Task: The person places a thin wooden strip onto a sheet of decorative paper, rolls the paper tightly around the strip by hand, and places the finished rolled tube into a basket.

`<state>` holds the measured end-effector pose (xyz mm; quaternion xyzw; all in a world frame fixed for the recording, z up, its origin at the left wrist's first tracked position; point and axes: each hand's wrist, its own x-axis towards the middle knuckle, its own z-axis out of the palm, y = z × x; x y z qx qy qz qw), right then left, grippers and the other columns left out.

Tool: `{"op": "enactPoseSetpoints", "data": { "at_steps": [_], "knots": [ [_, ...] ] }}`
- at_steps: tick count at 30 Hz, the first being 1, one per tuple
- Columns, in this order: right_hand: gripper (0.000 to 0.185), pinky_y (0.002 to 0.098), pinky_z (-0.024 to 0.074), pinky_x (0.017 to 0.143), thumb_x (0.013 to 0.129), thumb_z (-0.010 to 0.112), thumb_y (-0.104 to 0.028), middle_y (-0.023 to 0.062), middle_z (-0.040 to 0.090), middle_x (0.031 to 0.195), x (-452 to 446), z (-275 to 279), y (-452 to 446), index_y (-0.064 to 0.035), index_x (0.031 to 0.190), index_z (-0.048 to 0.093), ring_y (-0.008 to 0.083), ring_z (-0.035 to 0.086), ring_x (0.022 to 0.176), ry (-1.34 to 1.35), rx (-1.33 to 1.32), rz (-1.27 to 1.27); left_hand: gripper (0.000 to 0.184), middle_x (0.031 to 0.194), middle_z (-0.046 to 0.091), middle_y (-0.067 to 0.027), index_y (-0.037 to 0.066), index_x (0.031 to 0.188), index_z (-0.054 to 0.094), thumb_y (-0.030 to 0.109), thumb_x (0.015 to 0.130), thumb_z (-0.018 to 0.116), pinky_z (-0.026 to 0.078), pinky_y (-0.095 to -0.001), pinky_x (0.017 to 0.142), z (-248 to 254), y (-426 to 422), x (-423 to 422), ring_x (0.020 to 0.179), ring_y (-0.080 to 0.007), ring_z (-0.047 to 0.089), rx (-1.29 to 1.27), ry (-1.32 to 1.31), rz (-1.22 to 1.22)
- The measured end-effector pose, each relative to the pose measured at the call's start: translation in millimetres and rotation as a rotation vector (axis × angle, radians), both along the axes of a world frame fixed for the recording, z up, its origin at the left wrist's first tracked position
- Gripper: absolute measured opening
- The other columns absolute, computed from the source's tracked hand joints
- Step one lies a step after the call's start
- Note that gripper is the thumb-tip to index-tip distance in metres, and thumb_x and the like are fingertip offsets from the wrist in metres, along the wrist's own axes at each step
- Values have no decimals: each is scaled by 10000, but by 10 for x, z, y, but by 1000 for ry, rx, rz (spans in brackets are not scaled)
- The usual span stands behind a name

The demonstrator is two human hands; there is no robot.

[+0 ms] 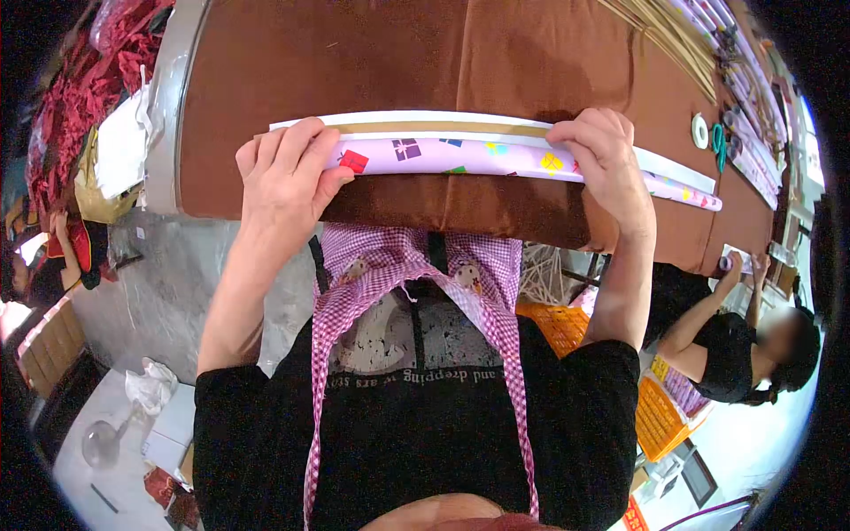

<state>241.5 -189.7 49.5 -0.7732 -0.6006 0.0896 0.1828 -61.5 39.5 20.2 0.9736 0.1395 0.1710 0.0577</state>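
Note:
A long roll of lilac paper (460,157) with coloured gift-box prints lies across the brown cloth-covered table near its front edge. Behind the printed roll runs its white edge with a tan strip (443,128) along it. My left hand (297,168) is closed round the roll's left part, thumb in front and fingers over the top. Further right, my right hand (604,159) grips the same roll, fingers bent over the white edge. The roll extends past my right hand to a narrow end at the right.
Brown table cloth (372,62) spreads ahead. At the right are a white tape ring (699,131), green-handled scissors (720,146), thin sticks (673,44) and more printed rolls (753,150). A co-worker (726,354) is at the right; another person's arm (66,252) shows at the far left.

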Motion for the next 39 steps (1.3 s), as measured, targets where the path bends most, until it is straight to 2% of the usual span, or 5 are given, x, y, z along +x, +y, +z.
{"op": "enactPoseSetpoints", "data": {
  "at_steps": [18,21,23,27,39],
  "knots": [
    [134,398,370,948,885,555,-43,57,603,827,-95,-9,-2,-78,902,684,261,568,903,-42,-30,-84,410,1188,601,-47,70,1144,657,365,861,692,350,-409,930,28,-30,49,1061,-240,556,12,16,16],
    [134,406,372,950,884,551,-43,64,613,842,-102,-65,-25,-81,899,679,271,569,909,-60,5,-110,396,1168,601,-51,64,1134,653,352,865,691,354,-412,919,104,-34,73,1056,-235,561,-12,23,-8],
    [131,409,373,955,879,551,-43,68,615,849,-120,-85,-37,-80,902,674,279,569,912,-74,37,-125,357,1185,593,-78,74,1164,640,279,874,683,354,-427,933,180,-52,92,1074,-267,554,-65,95,-16],
    [134,412,374,960,872,551,-33,72,619,858,-142,-104,-37,-78,910,673,282,569,920,-105,63,-130,361,1079,594,-46,79,1088,657,365,869,685,360,-412,885,211,-45,224,1003,-224,563,-10,110,-33],
    [150,402,377,967,862,543,-15,80,610,842,-87,-144,-102,-60,881,684,286,558,919,-84,129,-142,357,994,580,-17,132,1067,688,433,879,656,377,-396,844,248,-161,856,944,-229,536,39,127,-374]
  ]
}}
